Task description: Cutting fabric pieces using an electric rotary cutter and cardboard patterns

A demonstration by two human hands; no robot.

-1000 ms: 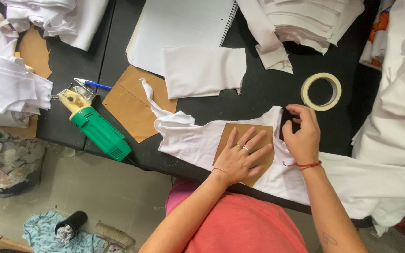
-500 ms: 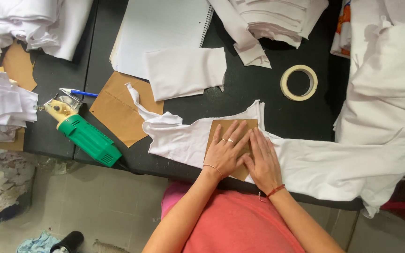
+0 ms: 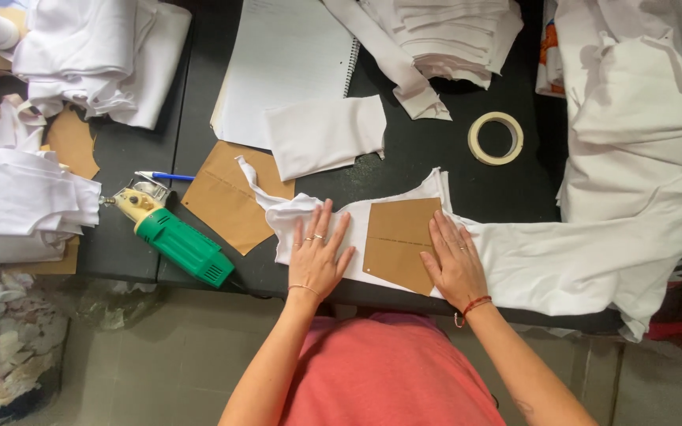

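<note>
I see my left hand (image 3: 317, 256) lying flat, palm down, on the white cloth (image 3: 562, 252) that is stretched along the near edge of the black table (image 3: 428, 154); its fingers are spread apart and straight, gripping nothing. My right hand (image 3: 455, 264) is also flat and palm down, its fingers slightly fanned, resting partly on the right edge of the brown cardboard pattern (image 3: 398, 241) and partly on the cloth beside it. The pattern lies on top of the cloth, between my two hands, with the left hand just beside its left edge; whether that hand touches the card I cannot tell. To the left of the cloth a second brown cardboard piece (image 3: 226, 197) lies on the table, and next to it a green electric cutter (image 3: 179, 241) points toward the table's near edge, with a blue pen (image 3: 169, 177) just above it. A folded white piece (image 3: 325, 134) sits above my left hand, overlapping the corner of a spiral notebook (image 3: 286, 63). A roll of tape (image 3: 496, 138) lies apart on the bare table, above my right hand. Stacks of white fabric (image 3: 96, 55) fill the far left.
</note>
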